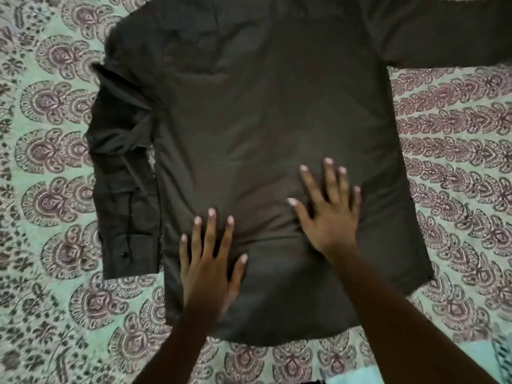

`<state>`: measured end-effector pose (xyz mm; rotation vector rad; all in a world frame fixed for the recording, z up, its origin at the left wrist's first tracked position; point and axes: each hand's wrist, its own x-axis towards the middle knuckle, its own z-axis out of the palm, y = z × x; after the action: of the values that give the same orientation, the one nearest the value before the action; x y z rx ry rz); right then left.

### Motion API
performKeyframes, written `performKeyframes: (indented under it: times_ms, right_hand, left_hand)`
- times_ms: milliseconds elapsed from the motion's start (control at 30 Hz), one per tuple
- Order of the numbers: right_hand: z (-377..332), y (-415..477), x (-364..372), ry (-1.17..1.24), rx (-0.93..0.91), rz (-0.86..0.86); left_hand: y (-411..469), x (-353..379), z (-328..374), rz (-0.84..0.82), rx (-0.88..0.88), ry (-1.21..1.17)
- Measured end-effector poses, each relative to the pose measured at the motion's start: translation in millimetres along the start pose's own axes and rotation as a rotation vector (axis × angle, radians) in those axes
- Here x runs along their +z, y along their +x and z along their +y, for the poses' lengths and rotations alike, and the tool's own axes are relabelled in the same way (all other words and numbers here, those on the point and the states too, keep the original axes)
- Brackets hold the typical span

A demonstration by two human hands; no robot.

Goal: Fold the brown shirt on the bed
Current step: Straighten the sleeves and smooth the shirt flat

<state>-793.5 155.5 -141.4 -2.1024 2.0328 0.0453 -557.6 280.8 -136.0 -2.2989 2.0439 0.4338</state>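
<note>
left hand (210,261) flat, fingers spread, palm down on the near part of the brown shirt (263,120) | right hand (329,214) same deal, splayed flat just right of it and a bit farther | we've got the shirt lying spread on the patterned bedspread (50,314) | left sleeve (122,176) lies alongside the body, right sleeve (443,31) stretches off far right

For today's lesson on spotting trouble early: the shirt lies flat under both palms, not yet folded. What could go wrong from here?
1. The left hand and right hand press near a crease in the shirt; folding now may set it in.
2. The left sleeve lies bunched alongside the body, so it could fold lumpy.
3. The right sleeve runs out of view and may drag.
</note>
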Motion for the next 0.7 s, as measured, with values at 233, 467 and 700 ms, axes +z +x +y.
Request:
performKeyframes:
  times_ms: [233,467,700]
  right_hand:
    - [38,-62,-10,0.111,0.386,-0.038]
    - [-25,-116,27,0.015,-0.022,-0.031]
    - [-15,-201,21,0.01,0.145,-0.089]
  left_hand:
    - [-105,15,-15,-0.109,0.142,-0.025]
    - [-32,-7,-16,0.053,0.164,-0.061]
    - [-65,9,-31,-0.058,0.267,0.016]
